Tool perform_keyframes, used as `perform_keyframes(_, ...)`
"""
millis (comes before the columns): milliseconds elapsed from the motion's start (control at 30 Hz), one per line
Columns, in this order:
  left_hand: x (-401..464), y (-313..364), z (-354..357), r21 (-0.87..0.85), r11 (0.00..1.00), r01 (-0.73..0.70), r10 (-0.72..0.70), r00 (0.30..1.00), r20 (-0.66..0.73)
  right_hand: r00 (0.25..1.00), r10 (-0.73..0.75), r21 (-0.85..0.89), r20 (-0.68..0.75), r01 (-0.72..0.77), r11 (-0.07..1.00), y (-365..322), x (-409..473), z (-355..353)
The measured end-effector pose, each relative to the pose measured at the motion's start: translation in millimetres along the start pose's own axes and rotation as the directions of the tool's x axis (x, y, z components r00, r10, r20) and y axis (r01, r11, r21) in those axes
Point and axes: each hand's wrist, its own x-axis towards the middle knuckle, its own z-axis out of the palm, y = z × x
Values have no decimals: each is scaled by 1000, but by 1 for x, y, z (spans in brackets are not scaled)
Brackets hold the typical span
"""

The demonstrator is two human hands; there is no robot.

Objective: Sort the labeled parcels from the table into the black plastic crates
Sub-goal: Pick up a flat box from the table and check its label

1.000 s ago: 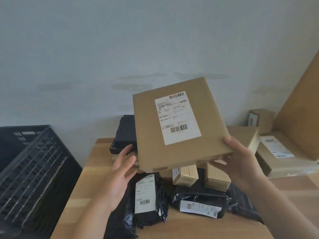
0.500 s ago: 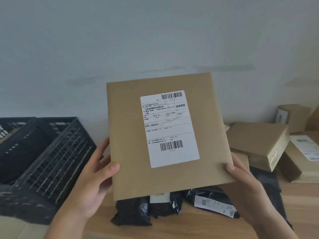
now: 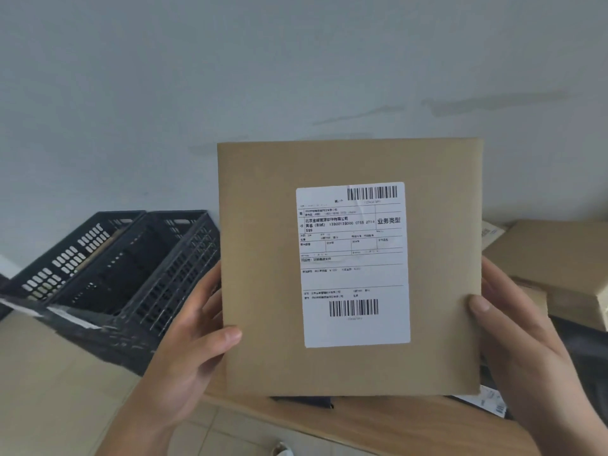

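Looking from the left, I see two black crates (image 3: 108, 274) side by side against the pale wall (image 3: 230, 77), their slotted sides tilted in my view, the nearer one just left of my left hand (image 3: 187, 343). That hand grips the left edge of a flat brown parcel (image 3: 263, 274), thumb curled over the front face and fingers behind it. The parcel is held upright in the air above the near edge of the wooden table (image 3: 378, 422), its face turned to me. A white label (image 3: 353, 264) with two barcodes sits on its right half. My right hand (image 3: 513, 337) holds the right edge the same way, thumb on the front. Behind it, more brown boxes (image 3: 552, 258) lie on the table, with dark bagged parcels (image 3: 582, 353) beneath them.
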Motion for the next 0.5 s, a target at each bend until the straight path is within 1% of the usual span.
perform_keyframes(233, 2, -4, 5, 9, 997, 80, -80, 997, -12, 999, 30, 6, -24, -30, 1000, 14, -11, -3)
perform_keyframes(400, 6, -8, 7, 31, 995, 90, -90, 996, -7, 999, 11, 4, -34, -11, 1000, 26, -17, -5)
perform_keyframes(500, 2, -11, 5, 19, 996, 92, -91, 995, -32, 999, 15, 23, -29, -14, 1000, 32, -20, 3)
